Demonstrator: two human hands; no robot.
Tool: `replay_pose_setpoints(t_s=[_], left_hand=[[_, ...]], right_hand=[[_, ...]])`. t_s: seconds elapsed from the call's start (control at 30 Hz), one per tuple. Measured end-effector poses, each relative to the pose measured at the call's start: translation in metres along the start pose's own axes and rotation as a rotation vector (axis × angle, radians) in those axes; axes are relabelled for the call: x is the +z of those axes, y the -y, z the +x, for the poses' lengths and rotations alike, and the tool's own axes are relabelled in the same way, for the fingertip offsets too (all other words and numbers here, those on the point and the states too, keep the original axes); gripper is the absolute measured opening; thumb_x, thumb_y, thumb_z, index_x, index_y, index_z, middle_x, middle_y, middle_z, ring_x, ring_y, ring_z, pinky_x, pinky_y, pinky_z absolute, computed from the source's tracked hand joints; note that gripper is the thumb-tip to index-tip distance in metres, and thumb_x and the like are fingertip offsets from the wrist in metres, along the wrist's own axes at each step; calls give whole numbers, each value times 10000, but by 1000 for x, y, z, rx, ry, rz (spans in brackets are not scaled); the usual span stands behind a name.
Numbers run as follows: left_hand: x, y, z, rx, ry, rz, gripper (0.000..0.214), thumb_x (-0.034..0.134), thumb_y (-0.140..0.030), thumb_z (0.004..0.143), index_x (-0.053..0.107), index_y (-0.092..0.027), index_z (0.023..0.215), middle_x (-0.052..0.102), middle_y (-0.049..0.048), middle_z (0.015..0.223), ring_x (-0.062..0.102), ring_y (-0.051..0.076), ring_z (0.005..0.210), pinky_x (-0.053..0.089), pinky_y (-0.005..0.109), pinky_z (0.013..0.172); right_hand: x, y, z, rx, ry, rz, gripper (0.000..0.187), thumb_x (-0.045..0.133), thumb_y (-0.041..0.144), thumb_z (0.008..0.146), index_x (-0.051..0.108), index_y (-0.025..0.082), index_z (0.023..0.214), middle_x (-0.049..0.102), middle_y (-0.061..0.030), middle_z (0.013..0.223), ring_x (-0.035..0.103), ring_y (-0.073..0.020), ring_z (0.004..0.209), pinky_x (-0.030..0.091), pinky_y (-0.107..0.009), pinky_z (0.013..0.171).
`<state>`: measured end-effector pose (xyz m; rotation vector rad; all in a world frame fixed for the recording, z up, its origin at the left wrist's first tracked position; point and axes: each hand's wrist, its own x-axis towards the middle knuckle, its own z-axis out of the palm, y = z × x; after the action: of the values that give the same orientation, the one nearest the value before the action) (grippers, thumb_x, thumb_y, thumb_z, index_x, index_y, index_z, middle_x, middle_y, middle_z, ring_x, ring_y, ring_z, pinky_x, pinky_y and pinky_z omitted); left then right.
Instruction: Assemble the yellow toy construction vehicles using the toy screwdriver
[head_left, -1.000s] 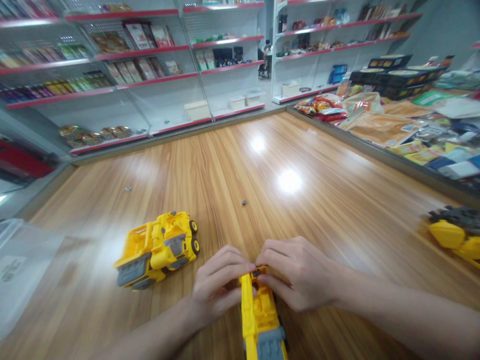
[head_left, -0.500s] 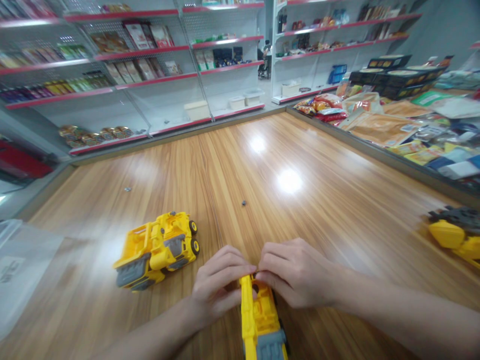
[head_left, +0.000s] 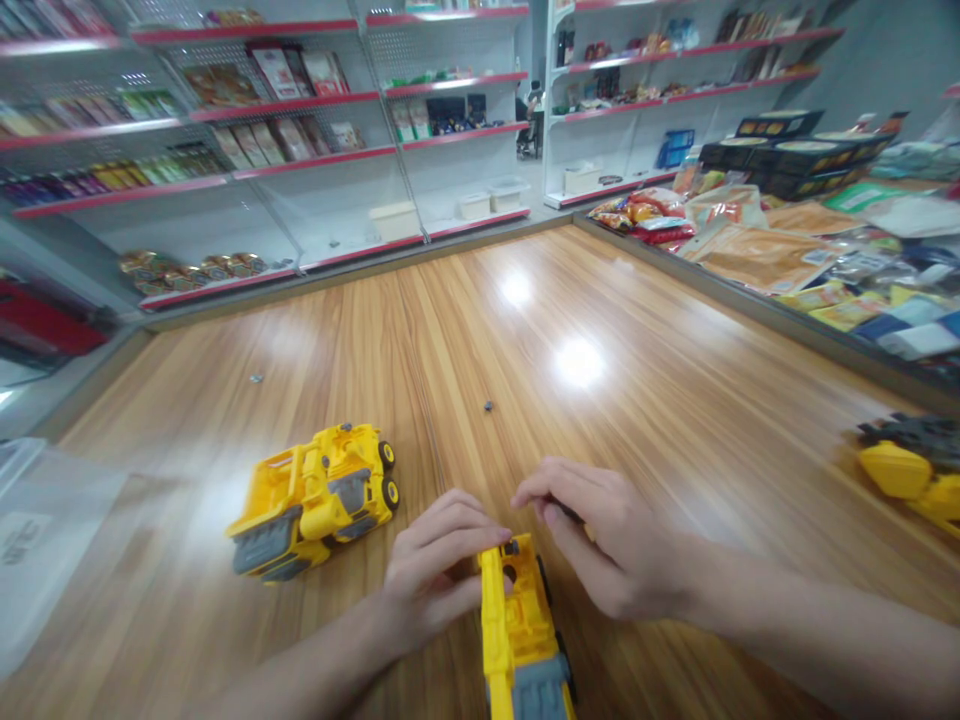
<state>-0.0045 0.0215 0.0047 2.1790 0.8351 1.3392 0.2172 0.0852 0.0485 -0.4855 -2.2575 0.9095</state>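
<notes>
A yellow toy construction vehicle [head_left: 531,612] with a grey rear part lies at the near edge of the view, its bottom end cut off. My left hand [head_left: 442,560] is closed on its far end, fingers along the yellow boom. Just right of that end, my right hand [head_left: 607,530] is apart from the vehicle, with thumb and index finger separated. Its other fingers are curled round a small dark and yellow thing, mostly hidden. Left of my hands stands a yellow and grey toy dump truck [head_left: 319,500].
Two small grey bits, one nearer [head_left: 488,406] and one farther left [head_left: 256,379], lie on the wooden table [head_left: 420,330]. Another yellow and black toy [head_left: 904,470] is at the right edge. A clear plastic bin [head_left: 45,560] is at left; packaged goods [head_left: 750,250] lie beyond the raised right rim.
My right hand has moved off the vehicle's far end to the right, its thumb and index finger parting. A dark part on that end now shows. My left hand has stayed in place.
</notes>
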Motion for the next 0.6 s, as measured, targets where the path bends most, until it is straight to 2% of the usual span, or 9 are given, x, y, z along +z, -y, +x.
replay_pose_setpoints(t_s=[0.13,0.27,0.33,0.43,0.5,0.6], left_hand=[[1,3,-5,-187,-49,-43,409,717,-116,796,645,-161,1197,635,109,948,597,204,844,515,325,698],[3,4,-7,-350,-99,-94,335,658,-150,832,657,-167,1166,573,100,967,581,198,850,500,297,690],[3,4,-6,-359,-93,-114,308,653,-157,834,662,-171,1142,569,99,968,578,199,849,497,298,695],[3,3,-5,-318,-30,-157,331,655,-139,827,651,-169,1157,597,124,1022,596,227,915,513,336,754],[2,3,-3,-277,37,-194,360,660,-138,826,637,-160,1184,617,149,1076,605,256,983,518,382,817],[2,2,0,-226,141,-251,384,674,-151,825,621,-149,1206,628,176,1141,591,295,1091,497,455,926]], right_hand=[[1,-4,4,233,-164,170,209,439,206,989,559,168,1155,630,-45,925,596,-139,846,495,-292,780],[5,-11,9,435,-265,512,225,532,334,970,615,153,1076,655,-35,873,615,-127,780,518,-281,726],[9,-12,10,498,-307,719,265,589,385,937,650,142,1021,688,-51,881,641,-129,752,541,-292,719],[18,-12,9,599,-389,916,311,655,436,886,687,133,948,733,-94,947,693,-173,862,557,-354,841],[25,-13,6,678,-415,949,335,686,456,856,713,127,913,743,-109,959,698,-193,908,545,-372,886],[32,-14,3,772,-405,945,370,713,472,828,742,109,893,746,-119,937,698,-195,866,551,-357,844]])
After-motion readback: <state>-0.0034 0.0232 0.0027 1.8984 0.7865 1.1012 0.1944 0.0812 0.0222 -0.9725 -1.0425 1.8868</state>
